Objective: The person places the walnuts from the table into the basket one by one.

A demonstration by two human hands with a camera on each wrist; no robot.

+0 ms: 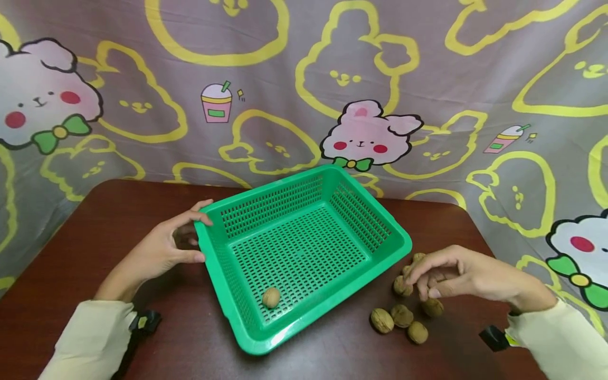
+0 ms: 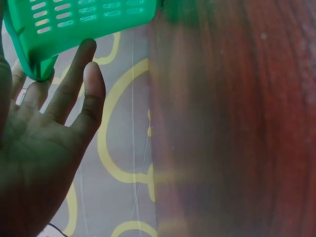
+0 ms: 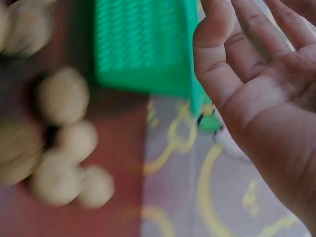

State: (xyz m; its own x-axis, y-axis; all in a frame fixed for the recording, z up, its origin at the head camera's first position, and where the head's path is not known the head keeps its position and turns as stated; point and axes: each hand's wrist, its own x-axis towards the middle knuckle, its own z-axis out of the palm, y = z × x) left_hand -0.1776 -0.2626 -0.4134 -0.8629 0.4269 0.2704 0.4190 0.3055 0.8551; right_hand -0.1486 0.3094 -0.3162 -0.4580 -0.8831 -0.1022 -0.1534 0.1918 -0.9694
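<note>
A green plastic basket (image 1: 304, 322) with a slotted floor and sides sits at an angle on the table. One walnut (image 1: 271, 297) lies inside it, in the near left corner. My left hand (image 1: 178, 237) holds the basket's left rim, fingertips over the top edge and thumb against the side. In the left wrist view, some fingers (image 2: 37, 94) reach behind the rim's corner. To the basket's right, my right hand (image 1: 456, 274) hovers over several walnuts (image 1: 382, 320), fingers loosely bent. Its palm (image 3: 276, 108) is bare in the right wrist view, with the walnuts blurred beside it.
The brown wooden table (image 1: 157, 327) has rounded far corners. Right behind it hangs a grey curtain (image 1: 271, 95) printed with yellow outlines and cartoon rabbits. Dark straps with small devices (image 1: 144, 321) sit at both sleeve cuffs.
</note>
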